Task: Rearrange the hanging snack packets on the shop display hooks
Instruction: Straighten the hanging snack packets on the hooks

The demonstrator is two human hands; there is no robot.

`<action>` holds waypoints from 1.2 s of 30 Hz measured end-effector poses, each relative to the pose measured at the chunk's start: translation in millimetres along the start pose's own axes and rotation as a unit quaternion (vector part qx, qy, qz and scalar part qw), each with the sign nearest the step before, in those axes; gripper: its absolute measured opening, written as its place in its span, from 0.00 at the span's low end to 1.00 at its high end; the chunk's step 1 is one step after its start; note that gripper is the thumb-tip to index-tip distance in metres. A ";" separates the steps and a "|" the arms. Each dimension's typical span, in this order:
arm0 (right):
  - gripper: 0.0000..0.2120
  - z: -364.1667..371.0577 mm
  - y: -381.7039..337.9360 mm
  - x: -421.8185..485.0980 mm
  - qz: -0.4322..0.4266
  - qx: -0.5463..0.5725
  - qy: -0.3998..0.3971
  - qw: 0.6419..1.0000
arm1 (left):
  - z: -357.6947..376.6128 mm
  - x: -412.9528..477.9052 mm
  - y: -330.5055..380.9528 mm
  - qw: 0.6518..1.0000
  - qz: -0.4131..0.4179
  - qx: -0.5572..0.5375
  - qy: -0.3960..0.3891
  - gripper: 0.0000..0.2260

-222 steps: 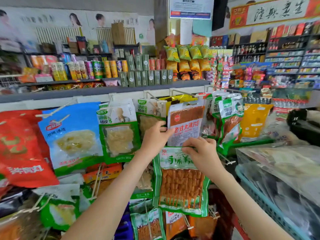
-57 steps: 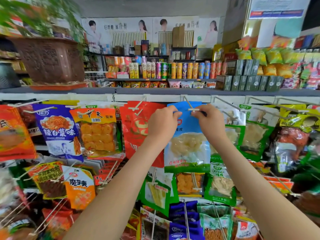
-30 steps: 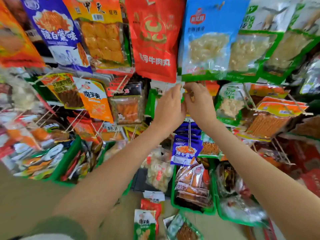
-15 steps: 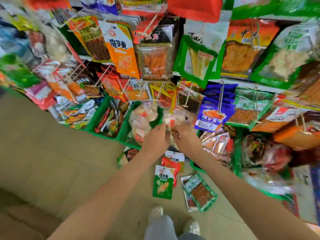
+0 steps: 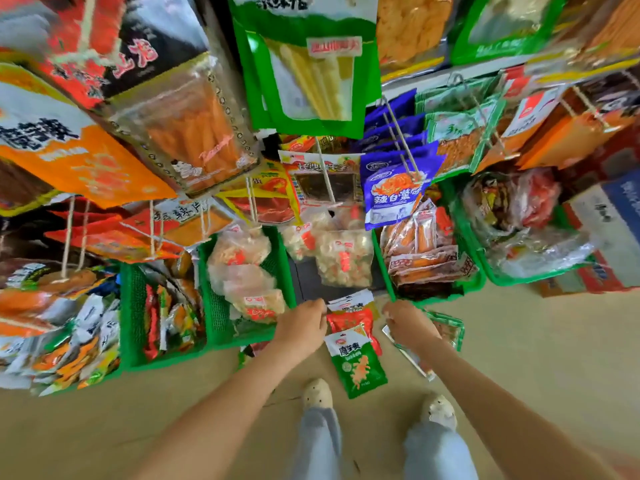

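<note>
Pick-up step. Loose packets lie on the floor, near, below the hooks. Left grip is curled at the red packet, right grip curled over a green-rimmed packet. Cannot tell whether either has hold. Next, probably: pinch one top edge, lift, find its hook.

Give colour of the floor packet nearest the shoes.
Green packet with a white top and orange picture; head view.

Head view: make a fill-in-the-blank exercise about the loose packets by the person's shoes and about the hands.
The near packet, by the shoes, is mainly ___. The far packet, just beyond it, is mainly ___. The left hand and right hand reach down toward the ___.
Missing words: green; red; floor.
</note>
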State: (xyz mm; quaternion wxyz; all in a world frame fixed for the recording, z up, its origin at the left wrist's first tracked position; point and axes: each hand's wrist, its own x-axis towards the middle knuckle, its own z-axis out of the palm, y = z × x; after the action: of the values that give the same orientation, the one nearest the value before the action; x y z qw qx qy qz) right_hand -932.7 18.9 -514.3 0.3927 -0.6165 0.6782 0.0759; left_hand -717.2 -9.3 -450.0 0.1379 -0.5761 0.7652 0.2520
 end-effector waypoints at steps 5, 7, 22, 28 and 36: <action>0.16 71.0 29.8 43.3 0.020 -0.028 -0.044 0.998 | 59.5 50.0 -30.1 0.997 0.049 -0.030 -0.045 0.10; 0.16 99.1 42.9 66.7 0.034 -0.029 -0.044 0.998 | 96.9 69.0 -37.6 0.996 0.050 -0.039 -0.058 0.10; 0.31 354.8 125.7 307.2 -0.037 -0.126 0.008 0.991 | 410.1 236.3 -93.5 0.992 -0.013 -0.108 -0.070 0.13; 0.13 397.7 138.4 347.5 -0.155 -0.238 0.167 0.944 | 457.7 275.5 -106.1 0.999 0.006 -0.036 -0.002 0.17; 0.09 301.0 112.9 233.7 -0.166 -0.094 0.228 0.955 | 353.0 211.1 -42.7 0.983 -0.100 -0.104 -0.112 0.11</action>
State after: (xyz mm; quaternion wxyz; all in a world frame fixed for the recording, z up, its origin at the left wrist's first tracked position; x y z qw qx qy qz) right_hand -885.6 39.9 -908.5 0.1755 -0.7556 0.6273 -0.0698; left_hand -767.6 2.5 -860.3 0.1870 -0.6286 0.6534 0.3781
